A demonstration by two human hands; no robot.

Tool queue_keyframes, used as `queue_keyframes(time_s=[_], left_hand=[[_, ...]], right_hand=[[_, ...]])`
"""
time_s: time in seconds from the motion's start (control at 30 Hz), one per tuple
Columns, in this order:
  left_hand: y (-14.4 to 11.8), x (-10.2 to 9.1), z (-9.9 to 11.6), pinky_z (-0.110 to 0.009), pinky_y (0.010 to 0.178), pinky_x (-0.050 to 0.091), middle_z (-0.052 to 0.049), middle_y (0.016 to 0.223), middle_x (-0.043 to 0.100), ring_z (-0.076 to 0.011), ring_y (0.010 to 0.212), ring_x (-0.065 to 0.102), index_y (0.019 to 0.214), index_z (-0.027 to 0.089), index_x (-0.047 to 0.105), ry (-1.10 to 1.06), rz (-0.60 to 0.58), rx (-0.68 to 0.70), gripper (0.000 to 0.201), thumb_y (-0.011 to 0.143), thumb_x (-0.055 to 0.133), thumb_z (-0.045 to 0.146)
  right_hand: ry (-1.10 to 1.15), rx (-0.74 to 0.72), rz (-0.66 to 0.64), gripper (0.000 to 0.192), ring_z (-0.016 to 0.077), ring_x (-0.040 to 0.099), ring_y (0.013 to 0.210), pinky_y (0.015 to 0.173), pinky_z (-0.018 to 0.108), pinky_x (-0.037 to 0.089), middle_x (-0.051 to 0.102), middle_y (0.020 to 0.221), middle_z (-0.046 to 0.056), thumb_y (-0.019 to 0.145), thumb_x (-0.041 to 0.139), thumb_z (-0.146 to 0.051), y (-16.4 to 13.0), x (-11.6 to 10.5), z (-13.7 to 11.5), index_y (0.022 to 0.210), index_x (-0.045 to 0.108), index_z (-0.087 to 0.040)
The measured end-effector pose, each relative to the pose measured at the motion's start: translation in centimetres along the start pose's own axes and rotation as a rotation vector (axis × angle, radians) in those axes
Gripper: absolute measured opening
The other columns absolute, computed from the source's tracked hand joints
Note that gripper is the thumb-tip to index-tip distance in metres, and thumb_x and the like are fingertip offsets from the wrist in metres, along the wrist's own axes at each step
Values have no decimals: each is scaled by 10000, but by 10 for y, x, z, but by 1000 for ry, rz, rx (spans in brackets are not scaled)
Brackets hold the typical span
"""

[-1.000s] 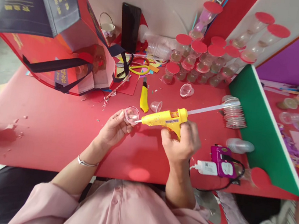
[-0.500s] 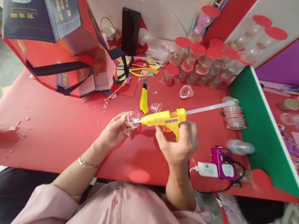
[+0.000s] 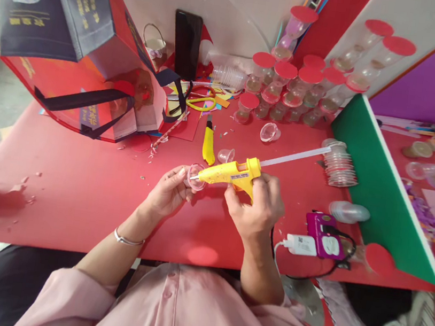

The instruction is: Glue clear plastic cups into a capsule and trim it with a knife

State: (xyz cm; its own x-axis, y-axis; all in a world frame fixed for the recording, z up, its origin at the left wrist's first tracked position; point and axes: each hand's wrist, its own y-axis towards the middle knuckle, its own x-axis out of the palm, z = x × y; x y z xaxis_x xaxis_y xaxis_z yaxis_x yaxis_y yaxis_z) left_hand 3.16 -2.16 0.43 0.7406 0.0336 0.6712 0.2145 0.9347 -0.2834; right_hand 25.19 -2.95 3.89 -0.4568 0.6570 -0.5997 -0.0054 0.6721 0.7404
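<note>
Between the thumb and fingers of my left hand (image 3: 167, 191) is a small clear plastic cup (image 3: 198, 175), its round mouth turned to the right. My right hand (image 3: 255, 206) is wrapped round the handle of a yellow hot glue gun (image 3: 229, 174). A long translucent glue stick (image 3: 296, 157) juts out of the gun's back end. The gun's metal nozzle points left and lies at the mouth of the cup; whether it touches the plastic I cannot tell. Just behind the gun lies another clear cup (image 3: 225, 155), with a yellow utility knife (image 3: 209, 143) beside it.
Hourglass-shaped cup pairs with red discs (image 3: 285, 71) stand at the back. A red and black bag (image 3: 92, 75) fills the left. Stacked cups (image 3: 341, 165) lean by the green divider (image 3: 391, 193). A purple power block (image 3: 324, 236) sits at right. Yellow-handled scissors (image 3: 201, 103) lie behind.
My right hand has brought the glue gun a little to the left, so its nozzle reaches across the cup's mouth at the left side. My left hand has barely shifted.
</note>
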Motion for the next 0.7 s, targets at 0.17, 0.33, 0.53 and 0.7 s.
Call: queue_keyframes(time_s=[0.17,0.33,0.53,0.7], left_hand=[[0,0,0,-207,477,602,-35,775,762,-128,561,685,1066,120,734,13,-23,0,478,812,920,481],[0,-1,-1,-215,479,602,-49,772,763,-148,598,705,1033,126,733,13,-24,11,455,818,915,483],[0,-3,-2,-242,472,620,-37,753,751,-137,533,671,1058,118,725,17,-36,8,474,820,915,482],[0,-2,-2,-216,470,609,-39,776,759,-126,550,677,1065,110,734,9,-20,2,486,813,926,478]], right_hand=[[2,-17,44,263,201,702,803,697,300,551,725,975,64,879,719,-311,0,1,1,1118,664,-216],[5,-10,37,272,205,708,818,707,301,559,726,986,69,868,719,-307,-2,2,2,1120,669,-217],[-21,-1,23,273,207,714,822,725,306,571,724,996,71,865,696,-296,-4,2,3,1127,669,-224],[-12,-25,53,263,201,706,794,698,292,553,726,967,62,870,700,-265,-1,1,1,1126,658,-224]])
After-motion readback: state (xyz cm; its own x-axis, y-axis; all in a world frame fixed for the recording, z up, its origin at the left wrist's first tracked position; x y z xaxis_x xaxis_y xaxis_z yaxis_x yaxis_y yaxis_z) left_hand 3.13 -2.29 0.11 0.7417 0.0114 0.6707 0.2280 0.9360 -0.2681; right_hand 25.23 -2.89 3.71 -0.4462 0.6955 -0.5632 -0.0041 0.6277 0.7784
